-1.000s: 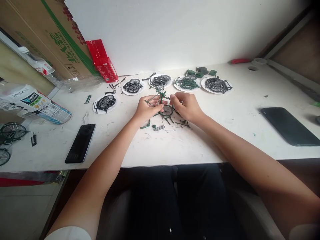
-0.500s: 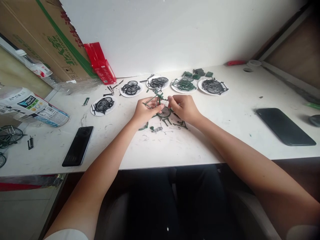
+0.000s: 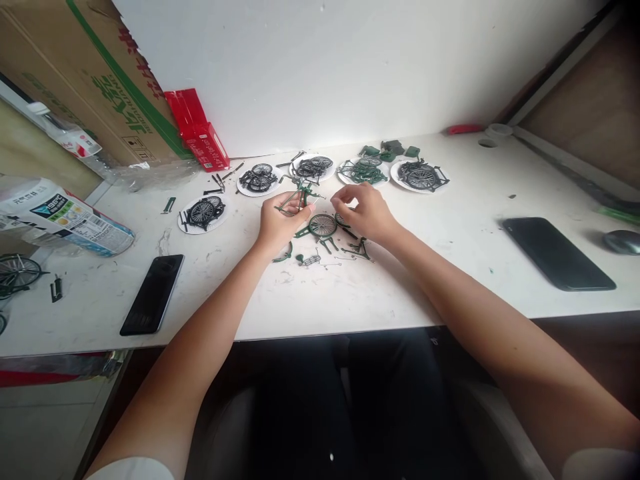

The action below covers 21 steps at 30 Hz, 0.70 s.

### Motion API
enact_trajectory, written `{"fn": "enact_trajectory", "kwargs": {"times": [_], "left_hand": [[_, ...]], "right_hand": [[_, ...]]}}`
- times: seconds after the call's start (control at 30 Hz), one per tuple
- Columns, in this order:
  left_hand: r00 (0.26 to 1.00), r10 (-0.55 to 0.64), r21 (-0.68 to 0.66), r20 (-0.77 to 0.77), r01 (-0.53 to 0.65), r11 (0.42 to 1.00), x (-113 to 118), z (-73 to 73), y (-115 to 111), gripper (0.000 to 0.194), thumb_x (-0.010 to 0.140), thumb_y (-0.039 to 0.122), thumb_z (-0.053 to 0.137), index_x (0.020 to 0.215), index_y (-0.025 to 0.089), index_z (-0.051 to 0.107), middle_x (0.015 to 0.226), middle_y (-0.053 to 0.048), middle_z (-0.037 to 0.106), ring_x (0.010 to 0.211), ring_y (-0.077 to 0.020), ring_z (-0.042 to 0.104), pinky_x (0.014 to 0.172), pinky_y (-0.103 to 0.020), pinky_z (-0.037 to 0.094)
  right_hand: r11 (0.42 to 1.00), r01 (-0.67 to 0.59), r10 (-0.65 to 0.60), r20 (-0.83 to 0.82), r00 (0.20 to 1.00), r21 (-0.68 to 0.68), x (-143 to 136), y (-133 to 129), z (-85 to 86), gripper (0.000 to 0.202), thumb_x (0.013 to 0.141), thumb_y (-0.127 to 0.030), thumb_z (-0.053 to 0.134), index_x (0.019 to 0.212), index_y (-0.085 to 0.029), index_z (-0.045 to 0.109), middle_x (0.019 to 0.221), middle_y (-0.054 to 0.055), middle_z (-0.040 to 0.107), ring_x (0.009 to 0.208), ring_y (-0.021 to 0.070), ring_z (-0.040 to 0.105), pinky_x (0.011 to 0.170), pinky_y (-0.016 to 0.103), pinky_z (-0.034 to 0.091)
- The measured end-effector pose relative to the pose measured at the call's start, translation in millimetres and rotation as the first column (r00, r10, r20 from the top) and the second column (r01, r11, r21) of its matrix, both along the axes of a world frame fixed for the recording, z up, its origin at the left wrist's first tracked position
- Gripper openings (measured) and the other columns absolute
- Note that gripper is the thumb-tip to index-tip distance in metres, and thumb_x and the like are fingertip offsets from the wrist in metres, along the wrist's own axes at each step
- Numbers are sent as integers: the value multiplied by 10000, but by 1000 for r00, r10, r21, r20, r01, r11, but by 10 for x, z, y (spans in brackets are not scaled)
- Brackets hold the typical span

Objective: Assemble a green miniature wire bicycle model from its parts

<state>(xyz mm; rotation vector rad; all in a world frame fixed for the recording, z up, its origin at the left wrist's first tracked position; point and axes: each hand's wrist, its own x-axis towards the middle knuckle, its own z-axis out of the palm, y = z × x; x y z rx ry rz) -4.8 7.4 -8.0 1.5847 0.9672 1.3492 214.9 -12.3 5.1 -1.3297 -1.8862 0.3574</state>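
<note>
We're early-to-mid build by the look of it: our left hand (image 3: 277, 220) is closed in a pinch on the green bike frame (image 3: 296, 197), lifted just over the table (image 3: 350, 293), with no wheel on it that we can see. One loose wheel (image 3: 323, 225) lies right below it among small green parts (image 3: 320, 250), and five paper plates (image 3: 203, 213) of sorted wheels and pieces sit behind, so most fitting looks left. Our right hand (image 3: 364, 212) is half-curled with thumb and forefinger near each other, just beside the frame; we can't tell if it pinches anything.
</note>
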Motion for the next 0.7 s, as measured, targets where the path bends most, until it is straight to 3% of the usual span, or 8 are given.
{"fn": "enact_trajectory", "kwargs": {"times": [0.07, 0.13, 0.27, 0.5, 0.6, 0.7], "left_hand": [[995, 40, 88, -88, -32, 996, -19, -2, -4, 301, 792, 378, 897, 976, 159, 802, 932, -82, 802, 819, -199, 722, 777, -315, 603], [984, 79, 161, -158, -53, 985, -30, -2, -14, 264, 822, 363, 871, 991, 168, 814, 938, -80, 810, 850, -210, 728, 829, -326, 600], [965, 136, 235, -223, -83, 968, -34, -18, -17, 233, 848, 327, 838, 1028, 181, 821, 973, -76, 820, 861, -216, 738, 873, -345, 599], [975, 129, 188, -178, -95, 978, -30, -21, 14, 233, 820, 342, 862, 981, 181, 815, 921, -76, 814, 807, -201, 725, 796, -317, 611], [987, 112, 147, -112, -95, 985, -21, -7, 30, 258, 794, 359, 888, 960, 179, 807, 907, -78, 811, 804, -196, 730, 795, -312, 616], [995, 100, 81, 17, -101, 992, -10, -8, 63, 325, 740, 379, 929, 950, 170, 795, 947, -89, 812, 838, -201, 746, 808, -313, 620]], "right_hand": [[995, -99, 99, 66, 993, 0, 23, 19, -30, 331, 970, -498, 705, 1117, -215, 796, 1092, 124, 807, 1128, 383, 614, 990, 519, 476], [985, -168, 171, 98, 980, -36, 38, 36, -81, 497, 908, -521, 787, 1299, -216, 756, 1176, 138, 804, 1223, 429, 560, 1030, 574, 466], [971, -209, 223, 132, 966, -113, 55, 72, -192, 724, 806, -505, 895, 1438, -220, 687, 1238, 155, 792, 1261, 458, 520, 1057, 623, 461], [983, -164, 171, 82, 982, -84, 35, 81, -219, 681, 772, -424, 911, 1387, -221, 699, 1158, 140, 778, 1210, 427, 560, 1038, 579, 481], [988, -135, 135, -3, 991, -75, 24, 91, -199, 507, 857, -374, 830, 1325, -217, 713, 1015, 103, 766, 1045, 354, 621, 945, 497, 515], [995, -95, 93, -57, 994, -31, 30, 110, -171, 277, 932, -428, 765, 1096, -205, 756, 943, 91, 722, 871, 278, 618, 842, 430, 515]]}}
